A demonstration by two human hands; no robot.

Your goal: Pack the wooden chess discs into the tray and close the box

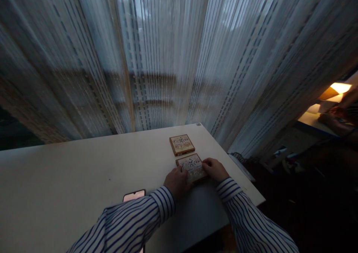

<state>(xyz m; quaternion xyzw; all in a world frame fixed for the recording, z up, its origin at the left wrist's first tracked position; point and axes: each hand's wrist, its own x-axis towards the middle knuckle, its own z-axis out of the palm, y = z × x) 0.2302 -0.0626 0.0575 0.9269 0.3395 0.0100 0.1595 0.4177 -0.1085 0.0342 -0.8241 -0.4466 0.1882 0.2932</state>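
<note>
A flat square box [192, 165] with a printed pale top and brown edges lies on the white table. My left hand [177, 180] grips its left side, with the fingers curled and the thumb near the front. On its right side, the fingertips of my right hand [215, 170] are pinched at the edge. Just beyond it rests a second, similar flat box [182, 144], touched by neither hand. Parts of the near box's front and sides are hidden by my fingers.
The white table [84, 171] ends at the right and at the front. A phone [134, 195] lies partly under my left sleeve. Striped sheer curtains [167, 59] hang behind the table. Far right, a lit lamp [339, 88] stands near dark clutter.
</note>
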